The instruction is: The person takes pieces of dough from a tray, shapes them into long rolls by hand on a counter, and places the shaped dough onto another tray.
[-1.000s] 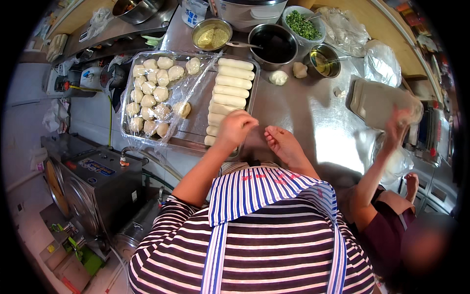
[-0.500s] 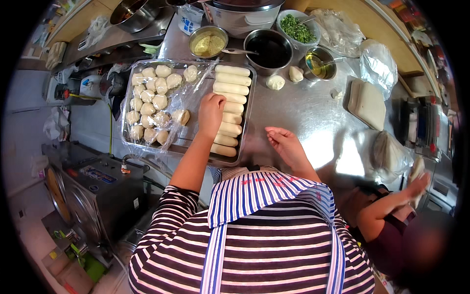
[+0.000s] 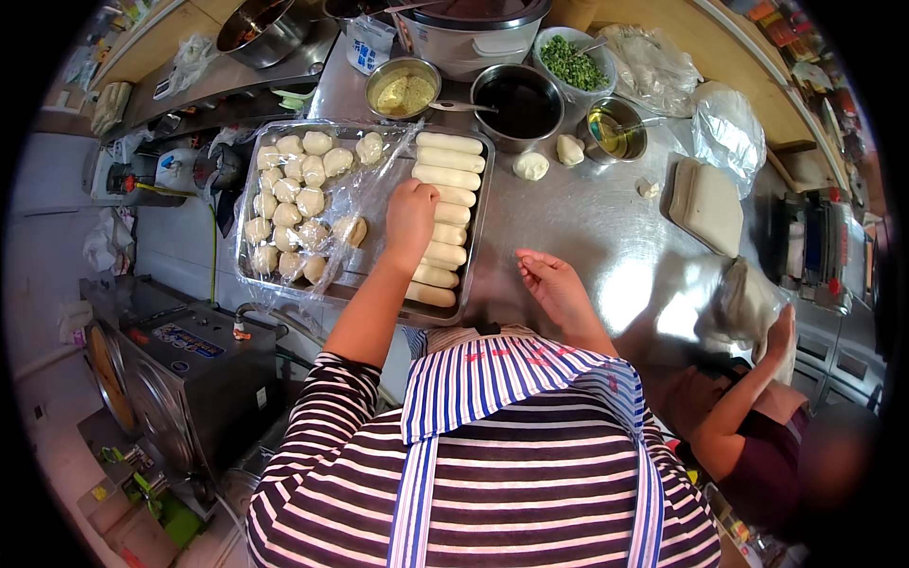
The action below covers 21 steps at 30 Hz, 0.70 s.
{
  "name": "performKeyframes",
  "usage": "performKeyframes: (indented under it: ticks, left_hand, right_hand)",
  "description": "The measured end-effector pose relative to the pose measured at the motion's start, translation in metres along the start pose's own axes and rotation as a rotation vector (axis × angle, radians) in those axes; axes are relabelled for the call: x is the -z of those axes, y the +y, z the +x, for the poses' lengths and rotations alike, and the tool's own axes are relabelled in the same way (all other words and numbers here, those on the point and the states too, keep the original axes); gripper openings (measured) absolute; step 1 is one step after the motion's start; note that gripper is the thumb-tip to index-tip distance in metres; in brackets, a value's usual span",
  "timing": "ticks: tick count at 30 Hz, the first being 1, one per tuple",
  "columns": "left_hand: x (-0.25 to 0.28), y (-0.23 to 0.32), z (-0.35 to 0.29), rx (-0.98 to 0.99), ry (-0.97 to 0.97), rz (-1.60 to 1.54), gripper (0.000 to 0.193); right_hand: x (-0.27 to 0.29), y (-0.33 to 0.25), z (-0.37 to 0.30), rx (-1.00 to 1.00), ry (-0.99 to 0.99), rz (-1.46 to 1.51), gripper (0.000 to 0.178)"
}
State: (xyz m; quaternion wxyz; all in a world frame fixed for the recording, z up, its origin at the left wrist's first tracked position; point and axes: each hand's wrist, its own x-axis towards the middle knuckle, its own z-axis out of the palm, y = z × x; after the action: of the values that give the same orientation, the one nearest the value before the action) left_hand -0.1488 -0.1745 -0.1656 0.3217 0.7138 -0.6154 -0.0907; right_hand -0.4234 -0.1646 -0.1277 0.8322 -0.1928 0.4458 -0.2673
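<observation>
In the head view, my left hand (image 3: 413,216) is over the tray, its fingers curled down at the left ends of the middle dough rolls (image 3: 449,176). Whatever those fingertips grip is hidden beneath the hand. Smooth pale rolls lie side by side in a column along the right side of the metal tray (image 3: 478,241). On its left, round dough balls (image 3: 311,201) sit under clear plastic wrap (image 3: 327,270). My right hand (image 3: 554,284) hovers above the steel table, right of the tray, with loosely bent fingers apart and nothing seen in them.
Behind the tray stand a bowl of yellowish paste (image 3: 404,90), a pot of dark liquid (image 3: 519,104), a bowl of chopped greens (image 3: 575,62) and an oil pot (image 3: 617,133). Two dough pieces (image 3: 531,167) lie nearby. A dough slab (image 3: 706,208) and another person's arm (image 3: 748,407) are right.
My left hand stays at the rolls, and my right hand has barely moved. At the right, the other person's hand has come down and inward beside a plastic-covered bundle.
</observation>
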Motion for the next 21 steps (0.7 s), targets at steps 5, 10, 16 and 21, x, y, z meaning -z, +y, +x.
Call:
performKeyframes:
  ticks: [5, 10, 16, 21]
  left_hand:
    - [-0.003, 0.0, -0.001, -0.107, 0.04, 0.156, 0.002]
    - [0.023, 0.039, -0.013, 0.174, 0.033, -0.329, 0.004]
    - [0.023, 0.109, -0.048, 0.212, -0.228, -0.673, 0.007]
    - [0.014, 0.106, -0.054, 0.24, -0.337, -0.702, 0.008]
  right_hand:
    - [-0.002, 0.001, -0.001, 0.006, 0.023, 0.024, 0.023]
    - [-0.001, 0.0, -0.003, 0.028, 0.001, 0.043, 0.026]
    - [-0.023, 0.002, -0.001, 0.006, -0.076, 0.05, 0.025]
    - [-0.005, 0.012, 0.005, -0.014, -0.033, -0.033, 0.018]
